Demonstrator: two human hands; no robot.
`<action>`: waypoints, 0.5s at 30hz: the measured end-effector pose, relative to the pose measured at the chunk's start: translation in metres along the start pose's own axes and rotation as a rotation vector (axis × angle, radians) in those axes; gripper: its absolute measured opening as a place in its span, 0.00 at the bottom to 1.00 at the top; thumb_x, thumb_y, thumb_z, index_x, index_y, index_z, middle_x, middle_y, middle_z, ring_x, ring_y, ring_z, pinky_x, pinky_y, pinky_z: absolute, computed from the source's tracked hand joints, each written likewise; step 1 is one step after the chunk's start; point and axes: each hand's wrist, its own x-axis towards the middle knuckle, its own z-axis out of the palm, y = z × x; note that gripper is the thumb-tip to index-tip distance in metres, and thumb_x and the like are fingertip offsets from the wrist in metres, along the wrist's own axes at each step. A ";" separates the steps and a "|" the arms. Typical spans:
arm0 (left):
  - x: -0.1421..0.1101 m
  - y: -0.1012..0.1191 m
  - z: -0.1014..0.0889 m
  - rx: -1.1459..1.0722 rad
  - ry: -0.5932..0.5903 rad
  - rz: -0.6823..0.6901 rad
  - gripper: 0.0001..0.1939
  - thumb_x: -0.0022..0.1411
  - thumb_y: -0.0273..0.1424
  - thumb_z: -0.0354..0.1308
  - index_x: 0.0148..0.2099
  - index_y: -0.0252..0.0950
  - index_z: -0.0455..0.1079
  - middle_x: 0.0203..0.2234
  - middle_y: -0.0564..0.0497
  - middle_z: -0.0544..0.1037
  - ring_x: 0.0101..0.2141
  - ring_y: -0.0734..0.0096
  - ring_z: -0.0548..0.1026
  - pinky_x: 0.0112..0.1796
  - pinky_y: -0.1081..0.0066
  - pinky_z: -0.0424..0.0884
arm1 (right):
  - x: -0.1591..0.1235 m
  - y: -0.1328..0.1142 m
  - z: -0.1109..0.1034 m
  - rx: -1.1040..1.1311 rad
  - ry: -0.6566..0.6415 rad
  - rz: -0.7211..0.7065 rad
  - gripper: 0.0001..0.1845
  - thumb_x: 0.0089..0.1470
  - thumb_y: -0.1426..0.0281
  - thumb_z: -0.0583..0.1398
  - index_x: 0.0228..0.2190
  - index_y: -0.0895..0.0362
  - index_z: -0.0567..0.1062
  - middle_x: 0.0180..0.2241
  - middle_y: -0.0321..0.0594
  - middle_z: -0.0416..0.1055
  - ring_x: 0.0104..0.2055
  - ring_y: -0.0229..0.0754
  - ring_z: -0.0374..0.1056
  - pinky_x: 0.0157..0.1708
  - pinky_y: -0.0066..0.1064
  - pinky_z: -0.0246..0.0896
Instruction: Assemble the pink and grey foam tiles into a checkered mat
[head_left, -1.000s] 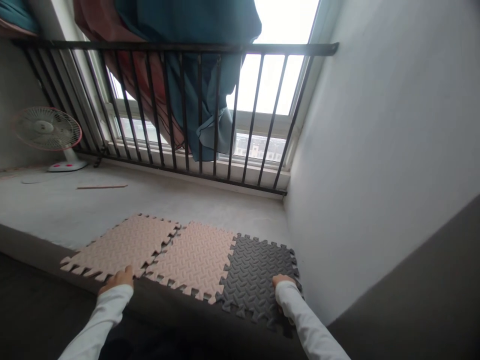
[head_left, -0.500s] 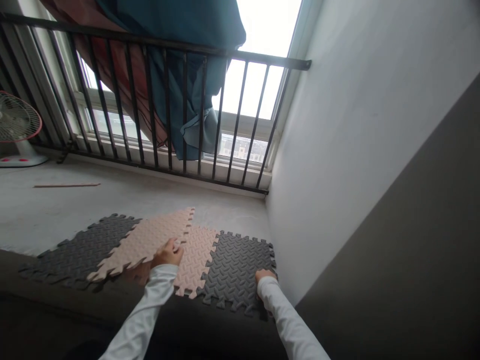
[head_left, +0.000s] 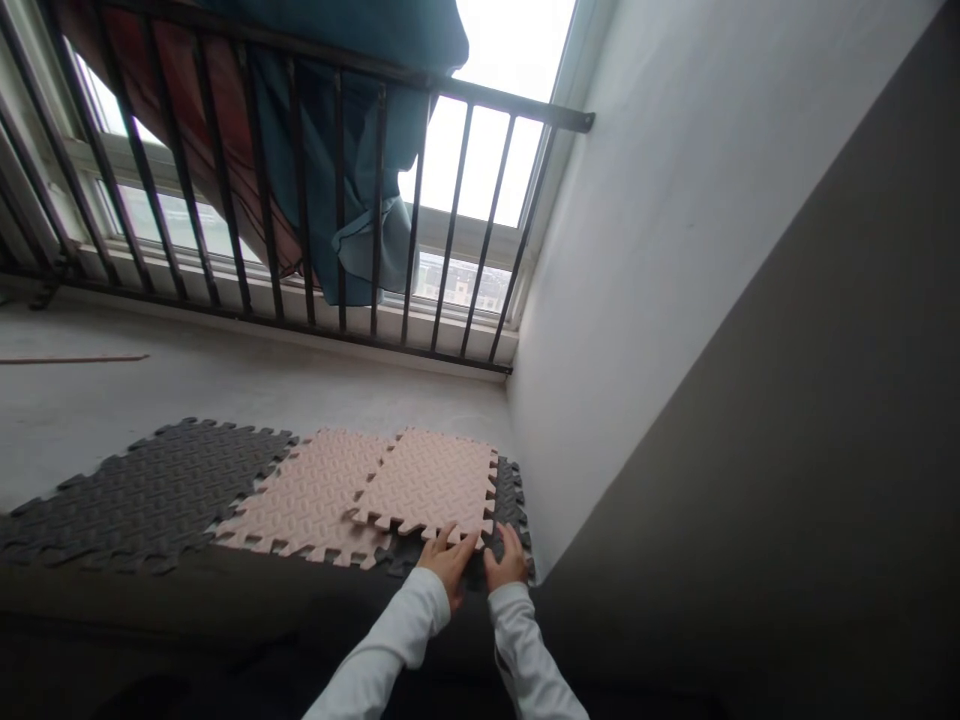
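Note:
A loose pink foam puzzle mat tile (head_left: 439,478) lies on top of a dark grey foam tile (head_left: 511,500), most of which it covers. My left hand (head_left: 448,568) rests with fingers spread at the front edge of this pink tile, fingertips on its teeth. Close to its front right corner is my right hand (head_left: 507,560), fingers apart and slightly bent, over the grey tile. To the left a second pink tile (head_left: 307,490) lies flat, partly under the loose one. It borders another dark grey tile (head_left: 157,490).
A white wall (head_left: 637,250) rises close to the right of the tiles. Behind them runs a black metal railing (head_left: 337,200) with blue and red curtains (head_left: 315,160) at the window. A thin brown strip (head_left: 75,359) lies on the pale floor (head_left: 217,370).
The loose pink tile has come from the left onto the right-hand grey tile. My left hand has moved right, beside my right hand. The view has swung right, and the fan is out of sight.

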 end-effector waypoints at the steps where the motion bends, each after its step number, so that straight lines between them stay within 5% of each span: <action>1: 0.001 0.000 -0.001 0.017 -0.007 0.025 0.44 0.40 0.28 0.52 0.61 0.39 0.41 0.58 0.52 0.53 0.58 0.54 0.41 0.52 0.55 0.54 | -0.004 -0.008 0.002 -0.004 0.020 -0.027 0.26 0.48 0.72 0.46 0.50 0.62 0.62 0.54 0.47 0.56 0.55 0.43 0.54 0.51 0.31 0.52; 3: 0.001 -0.007 -0.007 0.042 0.013 0.036 0.39 0.42 0.30 0.52 0.59 0.43 0.48 0.59 0.54 0.48 0.59 0.56 0.40 0.53 0.53 0.49 | -0.012 -0.023 0.004 -0.040 0.026 -0.081 0.25 0.47 0.71 0.48 0.50 0.58 0.63 0.55 0.46 0.54 0.55 0.46 0.53 0.51 0.36 0.52; 5: -0.003 -0.028 -0.014 0.082 0.054 -0.091 0.32 0.47 0.32 0.50 0.57 0.42 0.53 0.59 0.51 0.49 0.58 0.57 0.43 0.54 0.53 0.45 | -0.017 -0.036 0.005 -0.077 -0.008 -0.093 0.25 0.46 0.70 0.51 0.49 0.54 0.64 0.56 0.45 0.52 0.55 0.49 0.52 0.50 0.39 0.52; 8: -0.018 -0.082 -0.020 0.166 0.053 -0.531 0.33 0.49 0.35 0.51 0.58 0.32 0.52 0.58 0.38 0.50 0.58 0.54 0.45 0.54 0.57 0.46 | -0.019 -0.048 0.009 -0.134 -0.113 -0.102 0.25 0.45 0.66 0.54 0.48 0.50 0.64 0.56 0.45 0.51 0.56 0.51 0.49 0.48 0.41 0.51; 10: -0.031 -0.123 -0.015 0.129 0.057 -0.751 0.33 0.50 0.41 0.50 0.57 0.35 0.53 0.58 0.37 0.50 0.57 0.50 0.47 0.52 0.55 0.49 | -0.014 -0.052 0.013 -0.193 -0.198 -0.153 0.26 0.46 0.64 0.55 0.49 0.48 0.61 0.56 0.47 0.51 0.56 0.52 0.48 0.48 0.44 0.50; 15: -0.054 -0.190 0.017 0.182 0.132 -0.802 0.31 0.50 0.47 0.45 0.56 0.44 0.55 0.58 0.42 0.53 0.56 0.50 0.50 0.49 0.50 0.50 | 0.006 -0.060 0.026 -0.242 -0.219 -0.176 0.20 0.47 0.61 0.54 0.45 0.46 0.66 0.51 0.47 0.58 0.51 0.51 0.54 0.44 0.41 0.52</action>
